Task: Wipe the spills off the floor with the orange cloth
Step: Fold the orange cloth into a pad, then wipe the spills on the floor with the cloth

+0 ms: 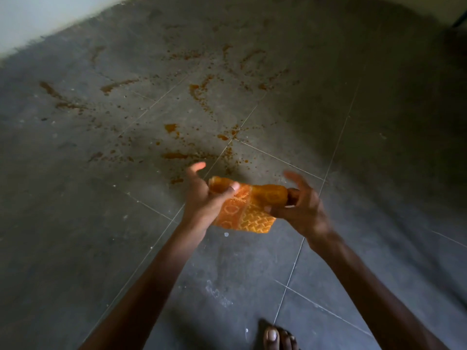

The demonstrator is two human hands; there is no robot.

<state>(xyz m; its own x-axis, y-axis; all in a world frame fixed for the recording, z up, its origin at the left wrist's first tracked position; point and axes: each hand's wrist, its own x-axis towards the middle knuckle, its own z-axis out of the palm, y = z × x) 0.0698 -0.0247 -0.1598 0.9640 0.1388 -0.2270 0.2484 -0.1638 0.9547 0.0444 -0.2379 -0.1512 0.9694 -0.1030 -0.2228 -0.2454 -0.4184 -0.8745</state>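
Note:
An orange patterned cloth [249, 207], folded, is held in the air between both hands above the grey tiled floor [101, 223]. My left hand [202, 198] pinches its left end with the thumb on top. Its right end is gripped by my right hand [300, 205], whose other fingers are spread. Orange-brown spills [199, 94] lie in streaks and spots across the tiles just beyond the hands, from far left to the upper right; the nearest blotches [177, 155] sit right above my left hand.
A pale wall [38, 18] meets the floor at the upper left. My bare foot [276, 337] stands on the tiles at the bottom edge. Small white specks [217, 291] dot the floor near me. The far right of the floor is in shadow.

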